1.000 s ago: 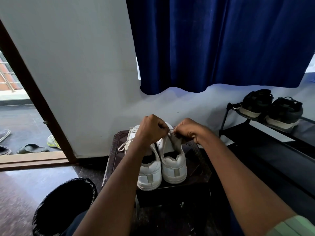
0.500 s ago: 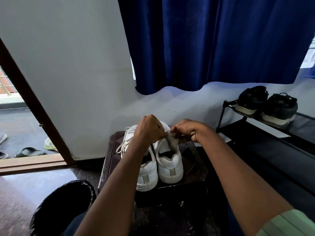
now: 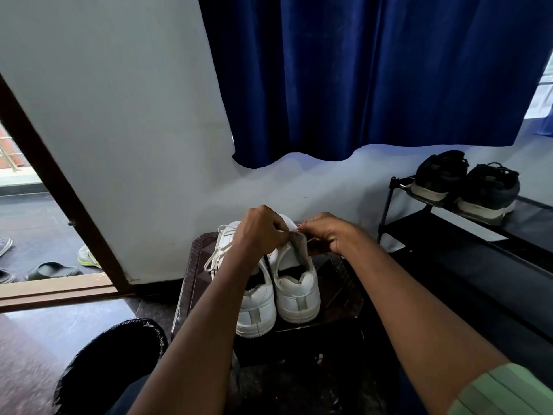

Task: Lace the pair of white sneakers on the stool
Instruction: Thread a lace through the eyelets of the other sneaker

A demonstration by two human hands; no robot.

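Two white sneakers stand side by side on a dark stool (image 3: 338,298), heels toward me. The left sneaker (image 3: 257,307) has a white lace (image 3: 217,253) hanging loose over its left side. Above the tongue of the right sneaker (image 3: 296,292), my left hand (image 3: 260,232) and my right hand (image 3: 326,232) meet, both with curled fingers pinching at the lace and the upper edge of the shoe. The fingertips and the lace end between them are mostly hidden by my knuckles.
A black lined bin (image 3: 110,363) stands at the lower left beside the stool. A black shoe rack (image 3: 466,235) with two dark shoes (image 3: 466,187) is at the right. A blue curtain (image 3: 374,76) hangs behind. An open doorway with slippers (image 3: 51,271) lies at the left.
My view has shifted slightly. Both hands stay over the right sneaker's tongue, working the lace with small finger movements; the sneakers have not moved.
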